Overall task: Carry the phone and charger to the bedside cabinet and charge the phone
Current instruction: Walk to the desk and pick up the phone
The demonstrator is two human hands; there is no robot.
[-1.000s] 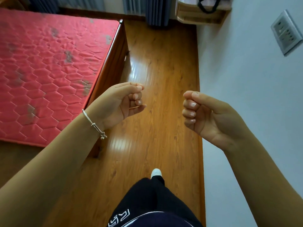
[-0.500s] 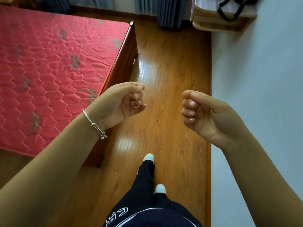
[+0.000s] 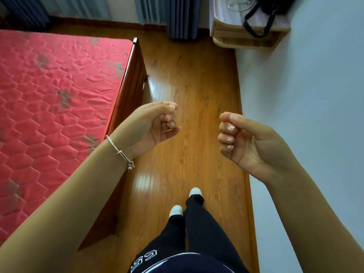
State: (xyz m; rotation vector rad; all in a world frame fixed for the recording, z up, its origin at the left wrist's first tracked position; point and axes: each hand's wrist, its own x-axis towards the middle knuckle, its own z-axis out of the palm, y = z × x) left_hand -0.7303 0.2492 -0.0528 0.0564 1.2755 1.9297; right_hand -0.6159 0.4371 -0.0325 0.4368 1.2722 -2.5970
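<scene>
Fingers (image 3: 226, 128) curl into empty fists — left hand (image 3: 153, 123) and right hand (image 3: 250, 142) — over glossy wood-plank floor (image 3: 197, 75).

The bedside cabinet (image 3: 222, 34) looms nearer; the bed (image 3: 59, 95) has slid back, its far corner now showing.

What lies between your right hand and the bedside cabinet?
Head view: only bare wooden floor along the wall lies between the right hand and the bedside cabinet.

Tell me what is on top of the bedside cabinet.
A black bag with looped straps lies on the bedside cabinet, a pale wiry item beside it. The bag hides whatever is beneath.
</scene>
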